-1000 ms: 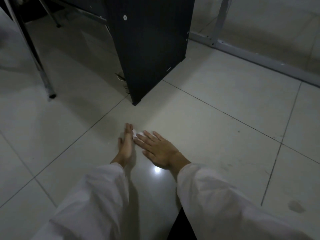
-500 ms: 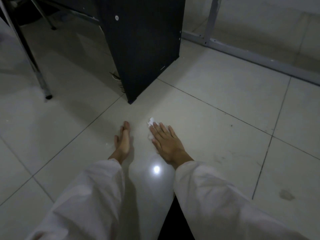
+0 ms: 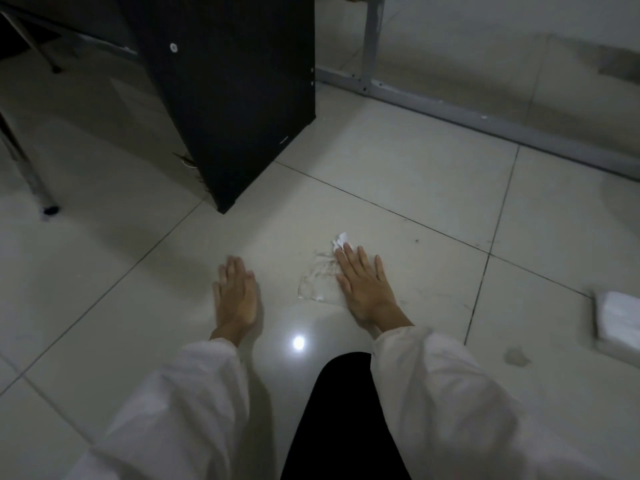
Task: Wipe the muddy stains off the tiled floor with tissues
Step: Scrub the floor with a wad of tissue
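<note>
My right hand [image 3: 365, 287] lies flat on the pale tiled floor [image 3: 398, 188], pressing a small white tissue [image 3: 341, 241] whose crumpled tip sticks out past my fingertips. A wet smeared patch [image 3: 317, 282] lies just left of that hand. My left hand [image 3: 235, 296] rests palm down on the floor a little to the left, fingers together, holding nothing. A muddy stain [image 3: 516, 355] sits on the tile to the right, and faint dirt specks [image 3: 417, 241] mark the grout line beyond my right hand.
A black panel of a desk [image 3: 239, 98] stands on the floor just ahead on the left. A metal chair leg [image 3: 31, 181] is at far left. A grey metal frame rail [image 3: 485, 119] runs along the back. A white tissue stack [image 3: 618, 323] lies at the right edge.
My right hand has slid to the right with the tissue, away from the left hand, leaving a wet smear. My left hand has turned from its edge to palm down.
</note>
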